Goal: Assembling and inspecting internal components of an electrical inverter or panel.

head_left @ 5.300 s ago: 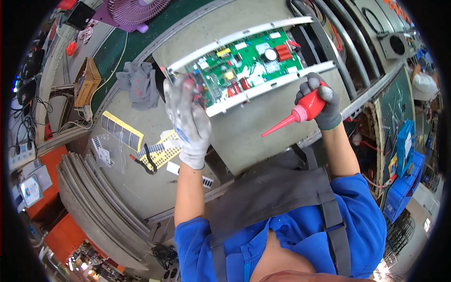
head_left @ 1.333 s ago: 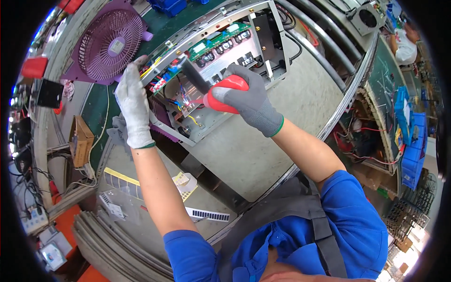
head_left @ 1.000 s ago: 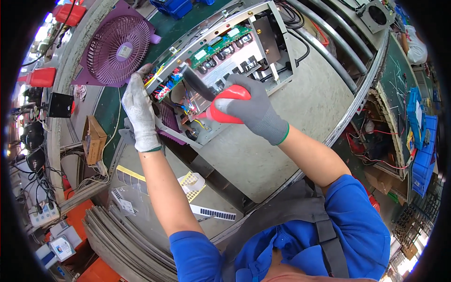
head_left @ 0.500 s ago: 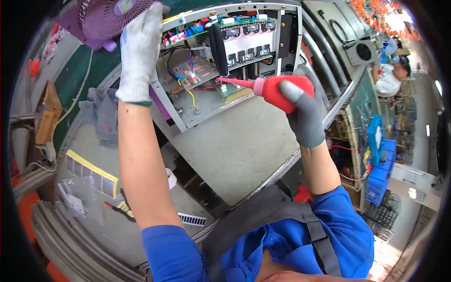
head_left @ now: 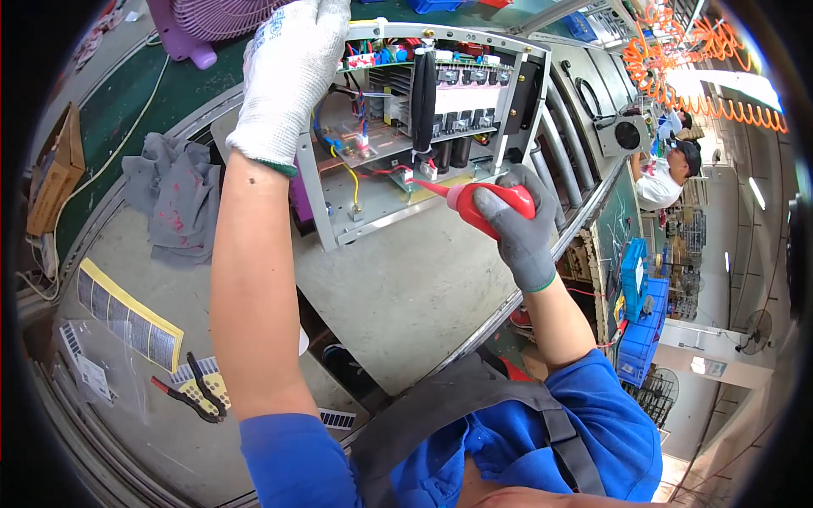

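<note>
The right hand clamps a red bottle, nozzle near the front edge of the metal box; the left hand covers its upper left corner, grip not clearly visible.

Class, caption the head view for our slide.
Right grip points a red squeeze bottle into an open chassis; left grip at its corner.

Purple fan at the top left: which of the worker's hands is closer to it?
Left. The left hand is beside the purple fan, at the metal chassis's upper left; the right hand, holding the red bottle, is farther off, lower and to the right.
</note>
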Demonstrator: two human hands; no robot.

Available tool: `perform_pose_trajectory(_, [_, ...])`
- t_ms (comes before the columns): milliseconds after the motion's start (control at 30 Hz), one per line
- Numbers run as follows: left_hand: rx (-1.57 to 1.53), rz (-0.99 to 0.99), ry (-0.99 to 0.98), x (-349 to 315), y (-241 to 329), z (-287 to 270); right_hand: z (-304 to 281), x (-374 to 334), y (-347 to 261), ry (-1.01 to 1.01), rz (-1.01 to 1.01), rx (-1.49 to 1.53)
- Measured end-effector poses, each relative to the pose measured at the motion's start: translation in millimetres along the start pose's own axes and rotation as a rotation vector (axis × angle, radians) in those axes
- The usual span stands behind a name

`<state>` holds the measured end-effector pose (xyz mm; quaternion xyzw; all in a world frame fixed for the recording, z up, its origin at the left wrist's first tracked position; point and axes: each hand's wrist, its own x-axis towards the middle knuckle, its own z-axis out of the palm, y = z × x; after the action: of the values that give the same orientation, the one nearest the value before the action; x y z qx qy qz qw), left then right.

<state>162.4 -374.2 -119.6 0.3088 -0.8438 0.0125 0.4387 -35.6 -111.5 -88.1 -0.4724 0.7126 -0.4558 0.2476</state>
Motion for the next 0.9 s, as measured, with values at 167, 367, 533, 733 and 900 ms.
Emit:
perform_pose_trajectory(167, [0.106, 0.014, 0.017, -6, -8, 5, -3, -1, 1, 0.000, 0.000, -0.004])
perform_pose_trajectory(367, [0.155, 0.011, 0.065, -16, -23, 10, 4, 7, -35, -0.137, -0.071, -0.206])
perform_pose_trajectory(533, [0.152, -0.073, -0.006, -9, -8, 2, 21, 2, -61, -0.171, -0.175, -0.446])
perform_pose_trajectory(733, [0.118, -0.268, 0.068, -8, 28, -17, 50, 3, -56, -0.106, -0.297, -0.564])
perform_pose_trajectory(900, [0.008, -0.334, 0.014, -9, 33, -32, 75, 6, -60, -0.097, -0.252, -0.680])
